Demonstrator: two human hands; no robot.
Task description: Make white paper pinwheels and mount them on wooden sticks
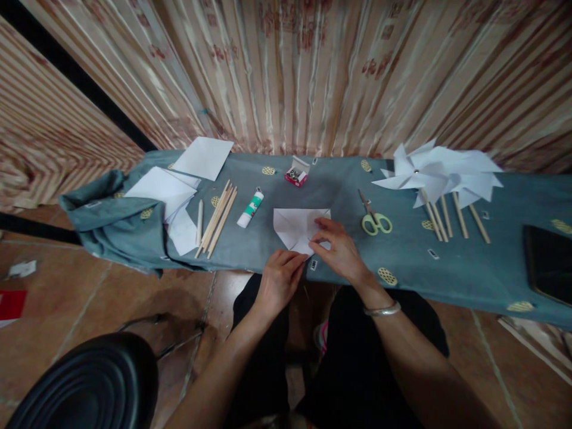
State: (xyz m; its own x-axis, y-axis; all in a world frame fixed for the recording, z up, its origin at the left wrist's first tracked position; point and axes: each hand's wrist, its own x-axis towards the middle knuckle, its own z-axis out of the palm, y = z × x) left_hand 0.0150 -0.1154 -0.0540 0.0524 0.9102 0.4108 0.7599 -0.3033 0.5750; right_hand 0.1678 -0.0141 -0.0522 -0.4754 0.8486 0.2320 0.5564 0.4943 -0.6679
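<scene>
A white sheet of paper (290,221) with slits running in from its corners lies in front of me, its near edge lifted in my fingers. My left hand (280,275) pinches the near corner of the sheet. On the right side of the same sheet, my right hand (336,250) grips a flap between thumb and fingers. Scissors with light green handles (376,223) rest to the right of my right hand. Beyond the sheet stands an open red box of pins (297,173). A glue stick (251,209) lies to the left.
Several wooden sticks (218,220) and stacked white paper (161,187) lie at the left. Finished paper pinwheels (417,170) on sticks are at the right, with a dark tablet-like object (549,262) farther along. A black stool (84,387) stands at lower left.
</scene>
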